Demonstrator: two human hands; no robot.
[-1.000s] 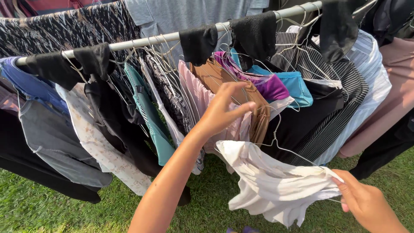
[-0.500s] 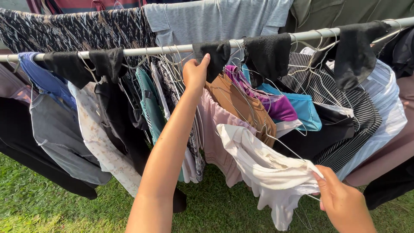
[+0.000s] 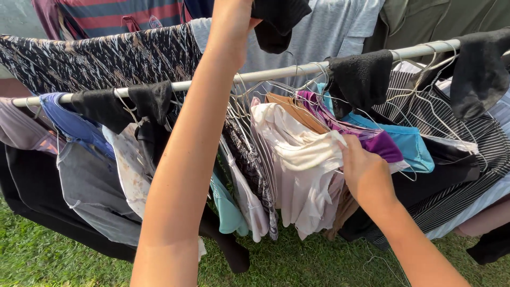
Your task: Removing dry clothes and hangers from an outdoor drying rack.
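Note:
My left hand (image 3: 234,18) is raised above the metal rail (image 3: 287,70) and grips a black sock (image 3: 279,21) lifted off it. My right hand (image 3: 364,170) pinches the cream white garment (image 3: 297,159), which hangs on a wire hanger among the other clothes on the rail. A purple garment (image 3: 372,139) and a blue one (image 3: 406,143) hang just right of that hand.
More black socks (image 3: 361,79) are draped over the rail, with many garments on wire hangers below: grey, black, teal, striped. A patterned black cloth (image 3: 95,58) and a grey shirt (image 3: 329,37) hang behind. Grass (image 3: 48,260) lies underneath.
My left hand rose from the rail, lifting a black sock off it. My right hand moved up and left, bringing the white garment onto the rail among the hangers.

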